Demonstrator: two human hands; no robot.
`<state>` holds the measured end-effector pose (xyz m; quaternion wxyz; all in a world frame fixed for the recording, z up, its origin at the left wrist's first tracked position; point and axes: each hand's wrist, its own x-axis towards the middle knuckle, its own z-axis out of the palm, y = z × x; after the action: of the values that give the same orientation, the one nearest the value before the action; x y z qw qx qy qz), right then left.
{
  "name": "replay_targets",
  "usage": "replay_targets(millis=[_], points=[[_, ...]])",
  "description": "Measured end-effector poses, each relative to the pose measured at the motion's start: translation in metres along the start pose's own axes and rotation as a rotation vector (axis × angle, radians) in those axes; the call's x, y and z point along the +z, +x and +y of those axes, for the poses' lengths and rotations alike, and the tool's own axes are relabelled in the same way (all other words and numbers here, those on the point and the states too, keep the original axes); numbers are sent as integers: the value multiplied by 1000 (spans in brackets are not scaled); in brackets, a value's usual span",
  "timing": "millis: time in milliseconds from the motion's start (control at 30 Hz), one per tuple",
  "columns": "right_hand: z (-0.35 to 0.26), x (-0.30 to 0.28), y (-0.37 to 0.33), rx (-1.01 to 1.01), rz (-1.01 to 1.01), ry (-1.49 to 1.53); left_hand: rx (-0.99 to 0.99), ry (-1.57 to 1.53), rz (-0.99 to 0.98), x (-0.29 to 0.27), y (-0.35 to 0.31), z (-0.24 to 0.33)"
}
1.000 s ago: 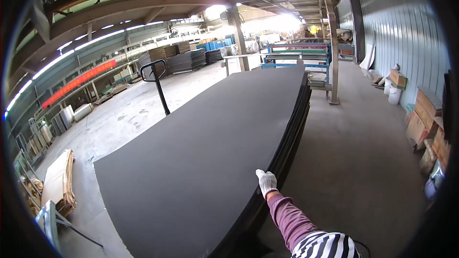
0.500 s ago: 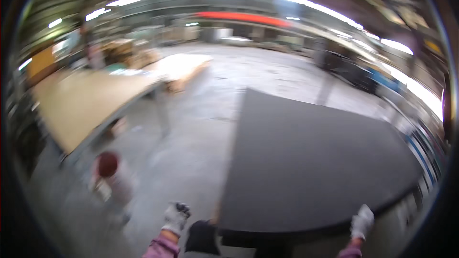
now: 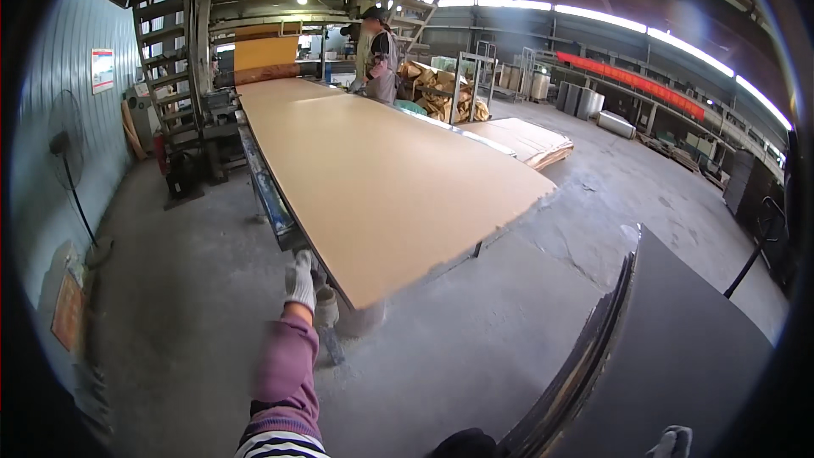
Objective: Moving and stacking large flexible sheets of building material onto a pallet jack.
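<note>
My left hand [image 3: 300,281], in a white knit glove, reaches forward beside the near left corner of a long table topped with a tan sheet [image 3: 390,178]. Its fingers look stretched out, with no held thing visible; whether they touch the table's edge I cannot tell. My right hand [image 3: 672,443], in a pale glove, shows only partly at the bottom edge, over a stack of dark grey sheets [image 3: 678,348]. Its fingers are mostly cut off. Under the table's corner, close to my left hand, stands a pail [image 3: 326,307].
Another person [image 3: 381,59] stands at the table's far right side. Crumpled brown paper [image 3: 441,89] and a low pile of tan sheets [image 3: 526,142] lie beyond. A stand fan [image 3: 66,148] and a steep stair [image 3: 165,68] are at left. A pallet-jack handle [image 3: 755,246] rises at right.
My view has swung left, so the tan table now fills the middle and the dark stack sits lower right. My left arm has stretched forward toward the table's corner.
</note>
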<state>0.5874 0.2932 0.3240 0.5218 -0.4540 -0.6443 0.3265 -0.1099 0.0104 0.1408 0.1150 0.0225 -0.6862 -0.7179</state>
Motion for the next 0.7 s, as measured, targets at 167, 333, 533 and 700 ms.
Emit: replay_targets(millis=[167, 333, 533, 700], points=[[-44, 91, -50, 73, -366, 21, -130, 263, 119, 59, 65, 5], [-52, 143, -77, 242, -748, 26, -216, -405, -102, 58, -12, -66], [-35, 170, -89, 512, -932, 147, -244, -403, -118, -16, -30, -267], [-19, 189, -98, 71, -1007, 92, -40, 345, -354, -28, -129, -336]])
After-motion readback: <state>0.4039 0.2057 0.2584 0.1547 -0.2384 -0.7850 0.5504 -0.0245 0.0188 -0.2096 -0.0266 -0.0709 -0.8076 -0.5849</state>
